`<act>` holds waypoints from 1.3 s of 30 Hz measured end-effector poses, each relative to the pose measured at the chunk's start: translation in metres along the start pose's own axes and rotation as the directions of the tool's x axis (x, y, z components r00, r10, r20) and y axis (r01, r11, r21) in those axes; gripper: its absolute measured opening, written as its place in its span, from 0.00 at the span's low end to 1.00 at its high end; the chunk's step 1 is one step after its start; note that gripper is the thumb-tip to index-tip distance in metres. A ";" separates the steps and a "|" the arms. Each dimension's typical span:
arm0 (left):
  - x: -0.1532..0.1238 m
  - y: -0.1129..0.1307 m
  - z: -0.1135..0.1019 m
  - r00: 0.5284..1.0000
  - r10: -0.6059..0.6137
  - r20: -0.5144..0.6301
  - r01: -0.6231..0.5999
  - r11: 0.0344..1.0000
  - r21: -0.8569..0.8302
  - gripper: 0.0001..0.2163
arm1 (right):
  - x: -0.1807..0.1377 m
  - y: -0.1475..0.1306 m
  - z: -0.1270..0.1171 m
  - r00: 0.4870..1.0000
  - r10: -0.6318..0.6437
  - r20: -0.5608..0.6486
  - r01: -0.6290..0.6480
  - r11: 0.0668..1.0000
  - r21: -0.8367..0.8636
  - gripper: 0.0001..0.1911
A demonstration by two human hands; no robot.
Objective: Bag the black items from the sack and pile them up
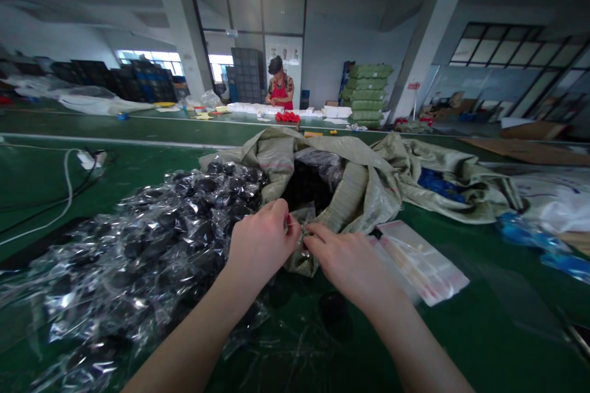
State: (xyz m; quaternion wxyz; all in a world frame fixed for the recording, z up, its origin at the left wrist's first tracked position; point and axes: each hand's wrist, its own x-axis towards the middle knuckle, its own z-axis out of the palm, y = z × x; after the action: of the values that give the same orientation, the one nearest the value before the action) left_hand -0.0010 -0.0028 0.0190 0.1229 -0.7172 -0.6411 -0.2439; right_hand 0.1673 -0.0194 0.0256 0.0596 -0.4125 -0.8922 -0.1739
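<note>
My left hand (263, 238) is closed in a pinch at the middle of the view, holding the edge of a small clear plastic bag (306, 216). Right beside it, my right hand (353, 264) pinches the same bag with thumb and fingertips. Just beyond them lies a woven sack (357, 193), its mouth facing me and dark items inside. A heap of black round pieces in clear wrappers (198, 227) spreads to the left. One bare black round piece (332, 306) rests below my right hand. A stack of flat clear bags (421, 261) lies to the right.
The green table (152, 156) extends across the view. A second woven sack (479, 193) with blue items sits at right, near blue wrapped pieces (530, 236). A power strip with cables (91, 159) lies at left. Across the table stands a person in a red apron (282, 93).
</note>
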 end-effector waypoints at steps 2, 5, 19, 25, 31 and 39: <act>0.000 -0.001 0.000 1.000 -0.005 -0.023 0.005 1.000 0.002 0.08 | 0.001 -0.001 0.000 1.000 0.008 -0.011 -0.008 1.000 -0.008 0.12; -0.001 -0.001 -0.001 1.000 0.010 -0.011 -0.010 1.000 -0.002 0.08 | 0.003 -0.002 0.004 1.000 0.010 0.021 -0.010 1.000 -0.005 0.13; 0.014 -0.020 0.010 0.987 0.086 0.138 -0.036 0.944 -0.328 0.07 | 0.008 0.000 0.025 0.997 -0.005 -0.072 0.012 0.995 0.101 0.23; 0.015 -0.022 0.011 0.969 0.182 0.168 -0.104 0.915 -0.391 0.06 | 0.010 0.006 0.031 0.999 -0.047 -0.013 0.049 0.991 0.126 0.16; 0.014 -0.018 0.018 0.974 0.129 0.185 -0.080 0.964 -0.254 0.06 | 0.008 0.008 0.035 0.998 -0.064 -0.005 0.064 0.993 0.099 0.15; 0.014 -0.018 0.014 0.976 0.111 0.189 -0.064 0.970 -0.236 0.06 | 0.003 0.008 0.018 0.996 -0.093 0.015 0.091 0.993 0.072 0.10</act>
State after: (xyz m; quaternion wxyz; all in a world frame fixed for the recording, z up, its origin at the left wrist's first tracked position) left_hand -0.0156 0.0187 0.0120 -0.0151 -0.7752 -0.5855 -0.2370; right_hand 0.1721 -0.0060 0.0116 0.0582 -0.3701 -0.9164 -0.1407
